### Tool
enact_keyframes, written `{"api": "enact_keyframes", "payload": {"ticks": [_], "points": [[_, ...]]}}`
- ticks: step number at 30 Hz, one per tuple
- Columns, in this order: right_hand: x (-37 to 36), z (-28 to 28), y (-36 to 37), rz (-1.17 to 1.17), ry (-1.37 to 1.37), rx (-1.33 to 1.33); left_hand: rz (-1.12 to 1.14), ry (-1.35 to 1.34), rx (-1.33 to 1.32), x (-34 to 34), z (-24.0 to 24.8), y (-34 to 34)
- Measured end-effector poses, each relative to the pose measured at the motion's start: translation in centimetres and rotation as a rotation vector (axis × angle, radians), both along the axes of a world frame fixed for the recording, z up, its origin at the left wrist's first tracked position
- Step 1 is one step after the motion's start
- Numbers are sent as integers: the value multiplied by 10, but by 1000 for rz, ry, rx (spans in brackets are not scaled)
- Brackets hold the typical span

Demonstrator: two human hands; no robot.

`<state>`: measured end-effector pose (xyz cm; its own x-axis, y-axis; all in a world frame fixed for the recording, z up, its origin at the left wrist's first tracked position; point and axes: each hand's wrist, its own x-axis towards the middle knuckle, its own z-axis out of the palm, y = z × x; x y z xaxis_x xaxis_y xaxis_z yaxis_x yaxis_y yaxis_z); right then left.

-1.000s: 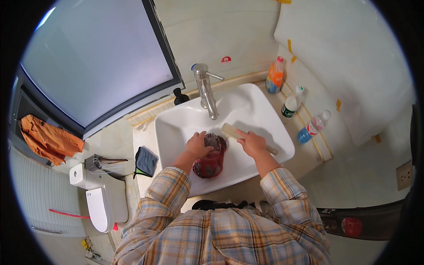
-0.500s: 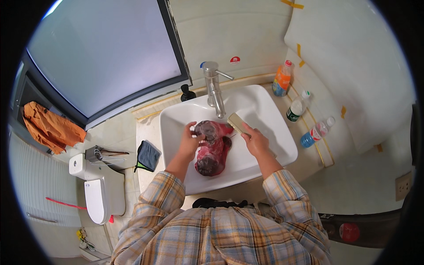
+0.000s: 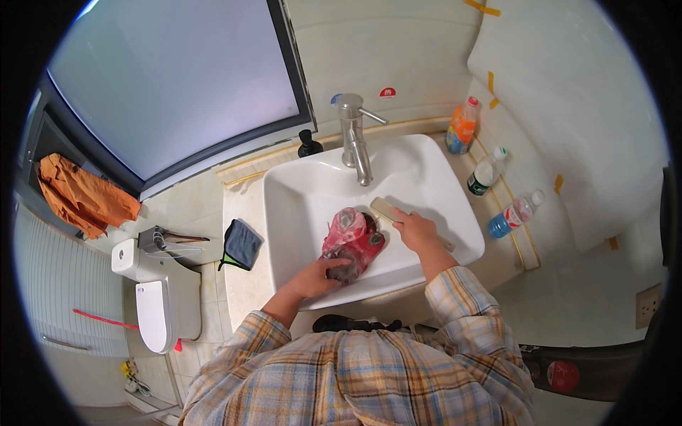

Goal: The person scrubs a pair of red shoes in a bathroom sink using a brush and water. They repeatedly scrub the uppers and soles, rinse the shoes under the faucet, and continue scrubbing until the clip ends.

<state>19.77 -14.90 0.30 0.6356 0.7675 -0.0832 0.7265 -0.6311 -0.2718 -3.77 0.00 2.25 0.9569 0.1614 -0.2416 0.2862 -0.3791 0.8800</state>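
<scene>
While left hand (image 3: pixel 316 280) touches red bundle (image 3: pixel 362 246) in sink (image 3: pixel 426 177), bottles (image 3: pixel 484 176) stand alongside.

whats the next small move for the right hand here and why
Probably move the brush onto the upper end of the red item and scrub: the right hand grips the brush just beside it, and the left hand rests on the lower end, which should help steady it in the sink.

R hand (image 3: pixel 418 231) hides mid pt of brush (image 3: pixel 386 209) & L hand (image 3: pixel 311 280) covers pt of red item (image 3: pixel 366 247).
</scene>
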Motion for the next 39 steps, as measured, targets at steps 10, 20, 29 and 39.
{"api": "enact_keyframes", "payload": {"ticks": [10,20,29,39], "points": [[-20,-5,1,356,16,-33,194,105,-109,4,5,14],[-26,-2,3,318,-37,277,55,24,-7,0,-1,8],[-20,0,1,74,-138,196,112,197,737,3,23,-3],[-24,3,8,94,-185,150,-83,-8,539,1,-3,0]]}}
